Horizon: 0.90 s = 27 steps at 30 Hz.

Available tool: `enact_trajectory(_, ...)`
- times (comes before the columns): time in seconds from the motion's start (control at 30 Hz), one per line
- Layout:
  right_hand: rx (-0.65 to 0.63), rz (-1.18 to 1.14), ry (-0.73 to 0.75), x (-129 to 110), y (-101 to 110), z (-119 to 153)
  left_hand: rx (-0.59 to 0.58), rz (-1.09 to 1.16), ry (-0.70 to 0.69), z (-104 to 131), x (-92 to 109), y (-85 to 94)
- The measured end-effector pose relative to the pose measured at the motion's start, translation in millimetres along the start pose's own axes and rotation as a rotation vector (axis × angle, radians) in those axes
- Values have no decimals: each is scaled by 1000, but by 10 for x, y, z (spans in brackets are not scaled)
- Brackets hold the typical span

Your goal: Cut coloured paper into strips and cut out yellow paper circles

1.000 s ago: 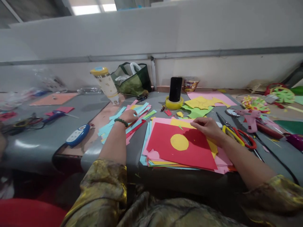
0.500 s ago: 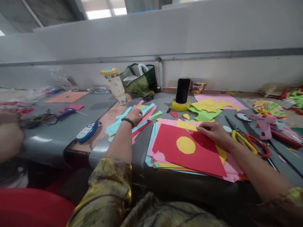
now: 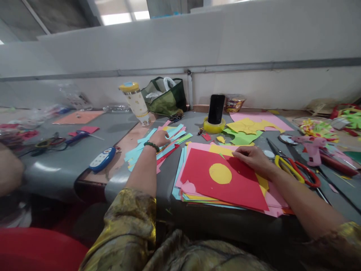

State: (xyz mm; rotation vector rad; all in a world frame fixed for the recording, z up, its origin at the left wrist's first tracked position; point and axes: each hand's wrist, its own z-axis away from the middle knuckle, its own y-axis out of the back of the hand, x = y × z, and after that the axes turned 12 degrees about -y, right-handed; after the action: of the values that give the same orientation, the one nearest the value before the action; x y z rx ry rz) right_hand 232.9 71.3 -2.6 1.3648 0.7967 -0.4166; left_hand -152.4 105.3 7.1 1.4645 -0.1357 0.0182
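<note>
My left hand (image 3: 157, 139) rests over a pile of loose paper strips (image 3: 137, 149), mostly light blue with pink, red and green ones. Its fingers curl down among them, and what they grip is hidden. My right hand (image 3: 252, 158) lies at the upper right of a red paper sheet (image 3: 197, 176), thumb and fingers pressed together near its top edge; I cannot make out what is between them. A yellow paper circle (image 3: 220, 173) lies on the red sheet. Under it sits a stack of coloured paper (image 3: 178, 177), pink, yellow and blue edges showing.
Scissors (image 3: 290, 169) and a pink glue gun (image 3: 311, 146) lie right of my right hand. A phone (image 3: 216, 109) stands in a yellow tape roll (image 3: 214, 126). Left are a bottle (image 3: 137, 103), a bag (image 3: 169, 99) and a blue-white device (image 3: 103, 159). Another person's arm (image 3: 9, 169) shows at far left.
The view has shifted slightly. Both my hands keep nearly the same places on the strips and the red sheet. The other person's arm has moved a little left.
</note>
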Motion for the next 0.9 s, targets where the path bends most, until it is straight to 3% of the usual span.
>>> enact_trajectory(0.27, -34, 15, -5, -14, -1, 8, -59, 13, -3, 31, 7, -2)
enact_trajectory(0.6, -20, 49, 27, 7, -10, -22, 18, 22, -4, -20, 130, -57)
enact_trajectory(0.9, -28, 73, 33, 26, -10, -35, 62, 31, 10, -84, 74, -126)
